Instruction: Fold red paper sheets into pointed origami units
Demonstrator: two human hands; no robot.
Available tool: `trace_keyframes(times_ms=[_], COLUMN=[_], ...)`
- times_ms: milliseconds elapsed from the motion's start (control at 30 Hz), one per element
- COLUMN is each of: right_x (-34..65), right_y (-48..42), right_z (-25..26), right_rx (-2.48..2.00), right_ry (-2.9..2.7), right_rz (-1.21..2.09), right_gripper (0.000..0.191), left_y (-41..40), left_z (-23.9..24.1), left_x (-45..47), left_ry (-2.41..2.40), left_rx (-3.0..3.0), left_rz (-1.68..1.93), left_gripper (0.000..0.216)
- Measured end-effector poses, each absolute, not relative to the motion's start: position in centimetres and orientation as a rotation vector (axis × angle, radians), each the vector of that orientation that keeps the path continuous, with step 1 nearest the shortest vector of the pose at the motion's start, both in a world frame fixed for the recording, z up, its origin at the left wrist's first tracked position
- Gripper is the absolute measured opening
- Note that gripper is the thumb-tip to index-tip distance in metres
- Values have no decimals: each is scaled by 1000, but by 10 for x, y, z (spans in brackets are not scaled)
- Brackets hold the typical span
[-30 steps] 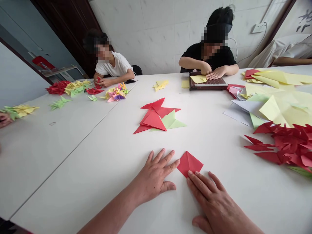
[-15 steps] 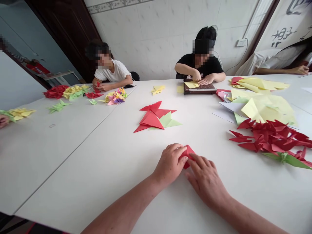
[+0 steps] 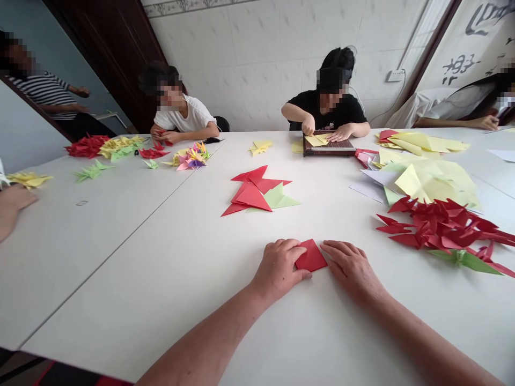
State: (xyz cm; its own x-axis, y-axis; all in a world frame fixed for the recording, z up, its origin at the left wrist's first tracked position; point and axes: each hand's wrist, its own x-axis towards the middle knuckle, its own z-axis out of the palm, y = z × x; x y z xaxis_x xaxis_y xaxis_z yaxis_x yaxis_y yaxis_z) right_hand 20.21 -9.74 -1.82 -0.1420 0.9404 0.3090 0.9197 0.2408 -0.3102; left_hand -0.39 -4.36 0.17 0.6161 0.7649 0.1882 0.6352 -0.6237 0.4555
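Note:
A small folded square of red paper [image 3: 313,256] lies on the white table. My left hand [image 3: 279,266] holds its left side, fingers over the upper left edge and thumb along the lower edge. Just right of the paper is my right hand [image 3: 351,268], fingers stretched out and holding nothing; its fingertips are close to the right edge, and I cannot tell whether they touch it. Farther up the table, several folded red papers [image 3: 253,195] overlap a light green folded piece [image 3: 279,197].
At right are a heap of red folded-paper pieces [image 3: 446,225] and yellow sheets [image 3: 434,177]. Across the table, a person works yellow paper on a paper cutter [image 3: 330,145]. Another person sits behind a colourful paper pile [image 3: 193,156]. At the left edge, someone's hand [image 3: 18,197] shows.
My right hand has moved off the red paper to its right side, and its folded square shows more fully. My left hand stays on it. A person in stripes has come into view at far left.

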Motion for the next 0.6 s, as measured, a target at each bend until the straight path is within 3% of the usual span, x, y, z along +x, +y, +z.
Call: trace_keyframes(times_ms=[600], right_x=[204], right_y=[-98], right_z=[-15], right_rx=[-1597], right_ry=[-2115], right_rz=[97], right_gripper=[48], left_y=[-36], left_z=[14], left_x=[-15], left_ry=[1039], left_rx=[2321], left_rz=[591], left_gripper=[28])
